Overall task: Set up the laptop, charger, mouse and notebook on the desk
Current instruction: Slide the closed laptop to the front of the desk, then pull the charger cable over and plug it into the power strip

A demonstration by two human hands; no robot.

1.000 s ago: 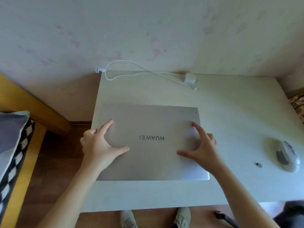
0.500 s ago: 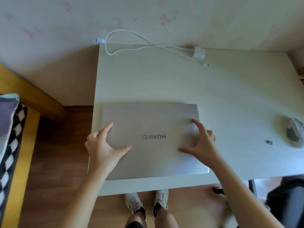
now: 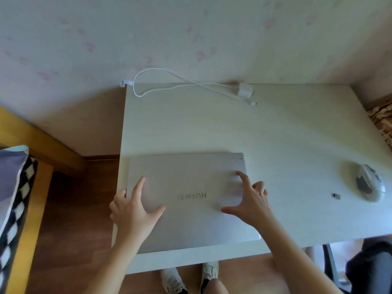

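1. A closed silver laptop (image 3: 191, 200) lies flat on the near left part of the pale bench (image 3: 286, 134), lid up, with the HUAWEI lettering reading upside down from the wearer's side. Its near edge sits just inside the bench's front edge, and its left edge is close to the bench's left edge.
2. The left hand (image 3: 133, 211) rests on the lid's left portion with fingers spread wide; index and thumb press flat on the lid while the outer fingers hang over the laptop's left edge. It grips nothing.
3. The right hand (image 3: 250, 202) is arched over the lid's right portion, fingers splayed and only the index tip and thumb tip touching the metal; the other fingers reach past the laptop's right edge. It too has closed on nothing.
4. A white charger brick (image 3: 245, 90) sits at the far edge of the bench against the wall, its white cable (image 3: 169, 81) looping leftward to a plug end at the far left corner.
5. A translucent grey-and-white mouse (image 3: 370, 185) lies on the right side of the bench, well apart from the laptop.
6. A small dark USB dongle (image 3: 336, 196) lies just left of the mouse.
7. White sneakers (image 3: 210, 270) show below the bench's front edge on the wood floor.
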